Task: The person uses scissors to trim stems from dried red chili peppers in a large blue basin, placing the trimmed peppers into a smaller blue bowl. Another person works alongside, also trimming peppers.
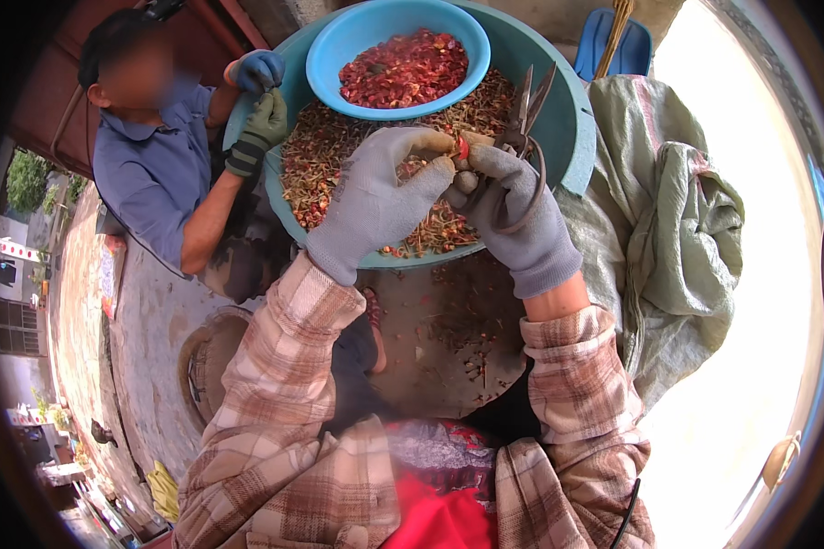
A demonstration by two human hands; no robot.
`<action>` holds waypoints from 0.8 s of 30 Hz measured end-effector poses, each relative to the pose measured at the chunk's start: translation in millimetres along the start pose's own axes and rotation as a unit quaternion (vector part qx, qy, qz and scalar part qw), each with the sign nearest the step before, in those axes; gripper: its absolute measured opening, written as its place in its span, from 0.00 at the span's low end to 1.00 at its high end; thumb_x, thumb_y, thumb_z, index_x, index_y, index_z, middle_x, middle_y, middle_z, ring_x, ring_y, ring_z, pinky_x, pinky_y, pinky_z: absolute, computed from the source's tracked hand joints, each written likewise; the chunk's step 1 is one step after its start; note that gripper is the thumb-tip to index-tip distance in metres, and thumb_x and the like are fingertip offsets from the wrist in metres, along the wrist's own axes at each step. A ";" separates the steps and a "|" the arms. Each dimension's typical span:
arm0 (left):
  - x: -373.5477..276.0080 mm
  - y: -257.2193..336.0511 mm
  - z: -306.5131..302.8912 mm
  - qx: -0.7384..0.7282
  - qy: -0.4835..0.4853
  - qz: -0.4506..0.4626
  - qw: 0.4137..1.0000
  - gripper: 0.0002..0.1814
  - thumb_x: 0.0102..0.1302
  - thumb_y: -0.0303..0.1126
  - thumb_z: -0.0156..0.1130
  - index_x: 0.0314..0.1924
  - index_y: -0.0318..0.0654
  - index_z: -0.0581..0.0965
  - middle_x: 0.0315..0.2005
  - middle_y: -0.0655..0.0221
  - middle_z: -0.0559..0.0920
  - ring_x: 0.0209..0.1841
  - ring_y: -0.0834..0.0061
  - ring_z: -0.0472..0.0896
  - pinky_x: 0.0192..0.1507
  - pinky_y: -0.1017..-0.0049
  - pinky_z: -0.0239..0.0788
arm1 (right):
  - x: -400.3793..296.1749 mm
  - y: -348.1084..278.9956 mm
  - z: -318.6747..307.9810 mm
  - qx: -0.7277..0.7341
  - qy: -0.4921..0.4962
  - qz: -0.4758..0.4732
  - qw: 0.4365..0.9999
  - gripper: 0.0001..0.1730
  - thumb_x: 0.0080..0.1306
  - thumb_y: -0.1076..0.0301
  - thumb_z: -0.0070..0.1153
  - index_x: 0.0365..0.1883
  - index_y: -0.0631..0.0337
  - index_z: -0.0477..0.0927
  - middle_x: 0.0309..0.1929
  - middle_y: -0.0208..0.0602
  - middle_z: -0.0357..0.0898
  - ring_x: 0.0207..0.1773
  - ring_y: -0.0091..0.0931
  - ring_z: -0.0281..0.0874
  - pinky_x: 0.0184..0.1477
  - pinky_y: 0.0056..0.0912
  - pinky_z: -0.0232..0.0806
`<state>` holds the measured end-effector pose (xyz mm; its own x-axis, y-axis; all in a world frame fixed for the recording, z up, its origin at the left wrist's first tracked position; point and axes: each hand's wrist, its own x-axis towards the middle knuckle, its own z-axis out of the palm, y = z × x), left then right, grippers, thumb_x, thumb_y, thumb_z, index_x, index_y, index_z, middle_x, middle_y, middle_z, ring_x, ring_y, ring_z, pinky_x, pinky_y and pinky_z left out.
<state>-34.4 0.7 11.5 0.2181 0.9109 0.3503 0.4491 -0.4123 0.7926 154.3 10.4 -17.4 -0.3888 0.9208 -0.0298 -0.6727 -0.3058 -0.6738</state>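
Note:
Both my hands wear grey gloves with soiled fingertips and meet over a large teal basin [582, 141]. Between the fingertips of my left hand [388, 189] and my right hand is a small red piece [462, 147], apparently dried chili pepper. My right hand [515, 206] also holds a pair of metal scissors [520, 127], its handle loops around the fingers and its blades apart, pointing away from me. Dried stems with red bits [316, 165] fill the basin below. On them sits a light blue plastic bowl [398, 108] of dried red pieces [405, 68].
At the left, a co-worker [154, 171] in gloves holds both hands at the basin's rim. A woven sack [687, 233] slumps against the right side. Behind it stands a blue dustpan [632, 51]. Scraps [481, 357] litter the floor before me.

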 end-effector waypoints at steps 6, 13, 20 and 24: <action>0.8 3.2 7.1 -0.055 0.010 -0.069 0.996 0.13 0.76 0.33 0.65 0.55 0.32 0.82 0.44 0.70 0.85 0.44 0.82 0.81 0.48 0.77 0.75 | -9.4 -7.5 10.5 -0.108 0.032 -0.051 0.992 0.16 0.74 0.61 0.59 0.51 0.65 0.79 0.38 0.31 0.81 0.38 0.23 0.77 0.44 0.31 0.74; 3.2 12.9 5.0 -0.134 0.032 -0.157 0.978 0.12 0.75 0.32 0.65 0.52 0.31 0.82 0.39 0.72 0.85 0.40 0.84 0.79 0.43 0.77 0.73 | -14.3 -23.8 23.4 -0.348 0.145 -0.116 0.919 0.19 0.71 0.63 0.66 0.55 0.64 0.78 0.43 0.32 0.83 0.42 0.18 0.79 0.44 0.26 0.73; 4.1 4.8 15.6 0.160 0.066 0.061 0.983 0.08 0.64 0.32 0.70 0.41 0.39 0.85 0.36 0.63 0.87 0.38 0.59 0.82 0.44 0.61 0.72 | -16.3 -18.1 24.8 -0.514 0.143 -0.133 0.835 0.26 0.71 0.65 0.69 0.63 0.63 0.76 0.49 0.35 0.83 0.50 0.21 0.81 0.54 0.27 0.74; 4.0 8.2 15.3 0.185 0.062 0.089 0.977 0.07 0.63 0.30 0.71 0.41 0.39 0.86 0.36 0.63 0.87 0.38 0.58 0.82 0.44 0.60 0.72 | -16.8 -17.7 23.4 -0.505 0.148 -0.121 0.842 0.24 0.71 0.66 0.67 0.62 0.63 0.76 0.47 0.34 0.84 0.48 0.21 0.81 0.53 0.27 0.75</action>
<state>-16.6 0.7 11.8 0.2253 0.8092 0.5426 0.7004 -0.5217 0.4871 157.9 -5.4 12.3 -0.0422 0.9924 0.1156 0.2262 0.1222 -0.9664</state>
